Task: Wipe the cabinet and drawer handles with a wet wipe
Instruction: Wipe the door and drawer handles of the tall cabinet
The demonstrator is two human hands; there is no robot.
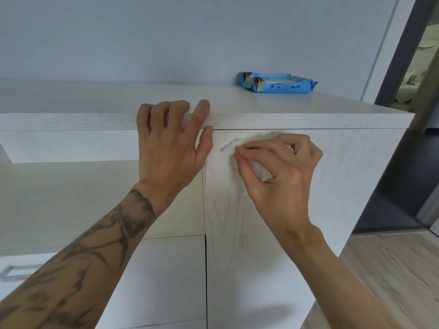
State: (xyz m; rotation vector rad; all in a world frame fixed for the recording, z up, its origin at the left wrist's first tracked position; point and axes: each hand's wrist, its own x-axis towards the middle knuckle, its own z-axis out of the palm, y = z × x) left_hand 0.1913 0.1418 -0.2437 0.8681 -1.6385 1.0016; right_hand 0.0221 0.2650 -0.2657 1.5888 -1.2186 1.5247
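Observation:
My right hand [278, 167] pinches a white wet wipe [257, 168] between thumb and fingers and holds it against the upper left corner of the white cabinet door [344, 174]. A pale strip [226, 146] shows just left of my fingertips; I cannot tell whether it is the door's handle or a fold of the wipe. My left hand [171, 143] rests on the front edge of the cabinet top [308, 121], fingers hooked over it and thumb pointing down along the door's edge. A metal drawer handle [14, 273] shows at the lower left.
A blue pack of wet wipes [276, 84] lies at the back right of the cabinet top, against the wall. Right of the cabinet are a dark door frame [403, 55] and wooden floor [392, 269]. Drawer fronts [166, 281] fill the lower left.

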